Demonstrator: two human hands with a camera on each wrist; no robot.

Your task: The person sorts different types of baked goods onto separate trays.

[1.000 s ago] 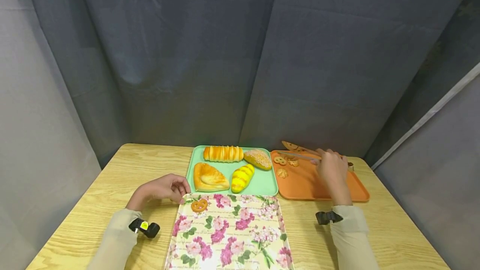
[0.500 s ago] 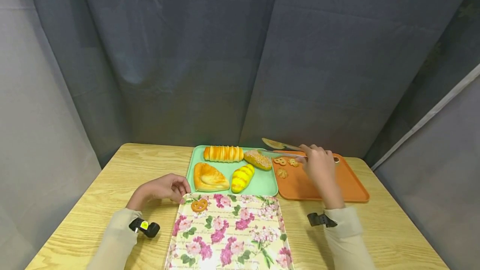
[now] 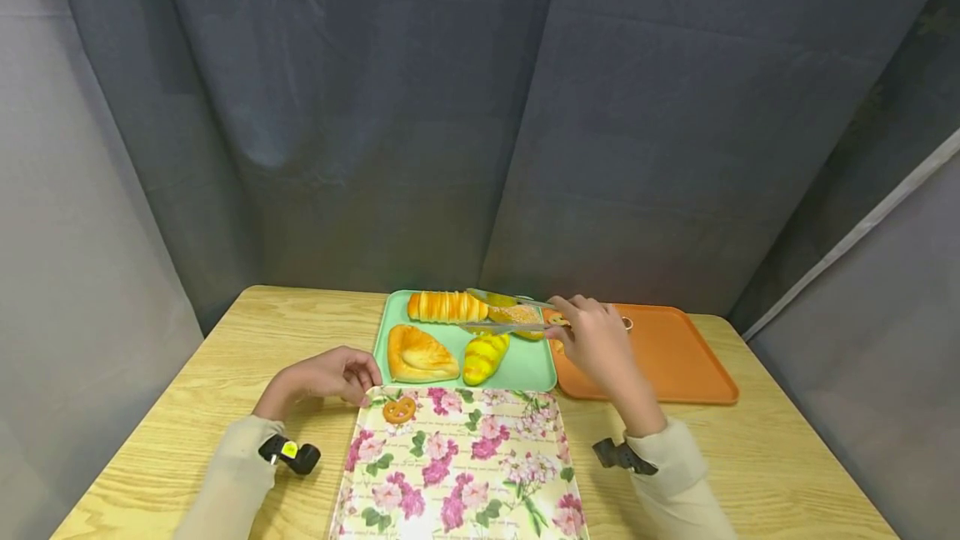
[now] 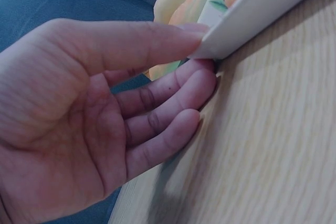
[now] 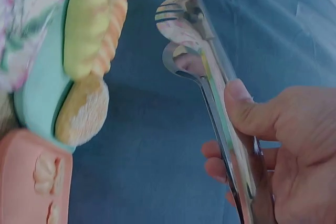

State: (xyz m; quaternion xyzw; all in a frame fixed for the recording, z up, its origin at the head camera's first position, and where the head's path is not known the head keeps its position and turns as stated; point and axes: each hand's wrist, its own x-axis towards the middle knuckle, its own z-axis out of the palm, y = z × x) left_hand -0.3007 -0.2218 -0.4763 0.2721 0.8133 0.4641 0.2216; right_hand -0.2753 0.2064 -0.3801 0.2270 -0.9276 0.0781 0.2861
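Note:
My right hand (image 3: 600,344) grips metal serving tongs (image 5: 181,27), one tip slotted like a fork, the other rounded. In the head view the tongs reach left over the mint tray (image 3: 528,372), overlapping a sugar-topped bun (image 5: 86,111), their two arms apart. Also on that tray are a ridged roll (image 3: 442,307), a folded pastry (image 3: 422,354) and a yellow striped bun (image 3: 486,359). My left hand (image 3: 333,373) pinches the near-left tray's corner, thumb on top and fingers below; this floral tray (image 3: 450,448) carries a pretzel (image 3: 399,410).
An orange tray (image 3: 667,365) stands at the right, with small cookies (image 5: 44,174) partly hidden behind my right hand in the head view. Wood tabletop (image 3: 772,473) surrounds the trays. Grey curtains (image 3: 375,148) hang close behind the table's back edge.
My right hand has carried the tongs leftward from over the orange tray to over the mint tray. The left hand stays at the floral tray's corner.

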